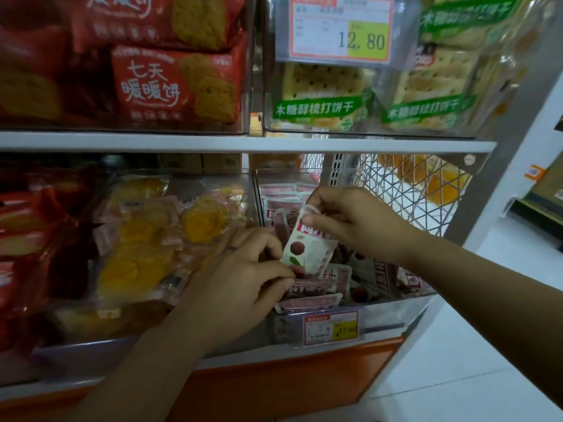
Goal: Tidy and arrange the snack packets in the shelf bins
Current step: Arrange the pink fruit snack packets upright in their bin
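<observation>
A clear shelf bin [393, 315] on the lower shelf holds several small pink-and-white snack packets [310, 301] with red fruit pictures, lying jumbled. My right hand [350, 222] pinches the top of one white packet [309, 248] and holds it upright above the pile. At the bin's left side my left hand [243, 269] reaches in, and its thumb and fingers grip packets just below that raised packet. More packets stand in a row at the bin's back [281, 197].
A neighbouring clear bin [76, 351] to the left holds yellow cake packets [146, 239]. Red packets [21, 226] lie at far left. The upper shelf carries red biscuit packs [170, 83] and green-labelled cracker packs [323, 95]. A wire mesh panel [405, 190] stands right of the bin.
</observation>
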Demonstrator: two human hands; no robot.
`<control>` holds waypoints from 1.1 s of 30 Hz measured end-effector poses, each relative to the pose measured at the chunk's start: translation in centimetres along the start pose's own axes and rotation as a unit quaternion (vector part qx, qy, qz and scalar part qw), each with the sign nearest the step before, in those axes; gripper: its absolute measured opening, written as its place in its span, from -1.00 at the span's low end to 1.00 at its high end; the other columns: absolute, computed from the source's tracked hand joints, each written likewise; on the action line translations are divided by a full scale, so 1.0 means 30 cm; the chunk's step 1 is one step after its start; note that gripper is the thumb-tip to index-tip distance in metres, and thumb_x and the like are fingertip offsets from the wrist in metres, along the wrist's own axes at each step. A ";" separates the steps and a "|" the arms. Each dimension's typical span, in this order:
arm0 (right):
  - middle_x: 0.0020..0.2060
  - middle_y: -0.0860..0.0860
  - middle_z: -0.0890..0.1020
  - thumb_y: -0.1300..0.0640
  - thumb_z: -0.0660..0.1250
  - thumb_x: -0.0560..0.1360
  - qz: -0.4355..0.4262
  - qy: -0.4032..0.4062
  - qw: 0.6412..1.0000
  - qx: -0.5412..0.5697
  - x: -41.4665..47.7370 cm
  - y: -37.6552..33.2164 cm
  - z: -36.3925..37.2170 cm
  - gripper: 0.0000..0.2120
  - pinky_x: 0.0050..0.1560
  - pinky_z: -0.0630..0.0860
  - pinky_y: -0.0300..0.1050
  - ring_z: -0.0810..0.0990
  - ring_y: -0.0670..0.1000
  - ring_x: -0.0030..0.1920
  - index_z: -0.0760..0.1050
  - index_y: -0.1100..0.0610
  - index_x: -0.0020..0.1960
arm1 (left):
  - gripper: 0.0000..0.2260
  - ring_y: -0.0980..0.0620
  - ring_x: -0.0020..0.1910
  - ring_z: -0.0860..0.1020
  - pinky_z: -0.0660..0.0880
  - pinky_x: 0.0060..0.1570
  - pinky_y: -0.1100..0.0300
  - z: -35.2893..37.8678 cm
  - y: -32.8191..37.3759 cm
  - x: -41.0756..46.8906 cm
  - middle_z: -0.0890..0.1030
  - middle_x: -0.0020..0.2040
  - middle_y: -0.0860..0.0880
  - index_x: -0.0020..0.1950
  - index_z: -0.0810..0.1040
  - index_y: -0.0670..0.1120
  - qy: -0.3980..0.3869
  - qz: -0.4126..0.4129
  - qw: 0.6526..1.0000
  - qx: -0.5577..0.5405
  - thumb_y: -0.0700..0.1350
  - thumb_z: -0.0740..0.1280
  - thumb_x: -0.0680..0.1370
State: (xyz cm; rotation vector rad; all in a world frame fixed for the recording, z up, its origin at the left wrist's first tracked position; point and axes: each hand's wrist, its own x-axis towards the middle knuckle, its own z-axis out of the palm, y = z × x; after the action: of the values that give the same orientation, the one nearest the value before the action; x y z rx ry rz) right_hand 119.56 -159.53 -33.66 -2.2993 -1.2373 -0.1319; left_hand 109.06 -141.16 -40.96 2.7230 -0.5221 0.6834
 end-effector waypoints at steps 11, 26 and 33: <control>0.06 0.01 0.64 -0.02 0.15 0.59 0.167 -0.217 0.946 0.174 0.021 0.035 0.086 -0.69 0.15 0.46 -0.17 0.58 -0.08 0.06 0.59 0.10 0.11 | -0.58 0.30 0.36 0.07 0.02 0.41 0.08 -0.005 0.042 0.016 0.39 0.35 0.13 0.42 0.28 0.13 -0.020 -0.121 0.992 -0.031 0.19 0.03 0.58; -0.39 -0.07 0.32 0.18 0.26 0.53 0.099 -0.331 0.924 -0.165 0.151 0.061 0.145 -0.83 -0.37 0.21 -0.27 0.28 -0.13 -0.38 0.47 0.18 -0.23 | -0.63 0.06 0.38 0.29 -0.02 0.34 0.16 0.030 0.001 0.014 0.56 0.00 0.23 0.02 0.61 0.11 0.008 -0.032 0.999 0.004 0.11 0.02 0.59; -0.24 -0.09 0.54 0.18 0.32 0.49 0.101 -0.208 0.966 -0.118 0.087 0.091 0.019 -0.98 -0.18 0.42 -0.16 0.49 -0.08 -0.21 0.52 0.09 -0.11 | -0.65 0.04 0.39 0.29 -0.06 0.36 0.15 0.021 0.000 0.004 0.55 -0.01 0.25 0.01 0.62 0.13 -0.008 -0.020 1.000 0.011 0.12 0.04 0.59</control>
State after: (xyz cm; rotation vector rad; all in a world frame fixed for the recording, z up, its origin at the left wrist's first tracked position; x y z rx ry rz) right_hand 123.18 -158.50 -34.41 -2.7438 -1.2224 0.3069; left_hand 109.42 -141.40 -41.44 2.7532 -0.4642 0.6609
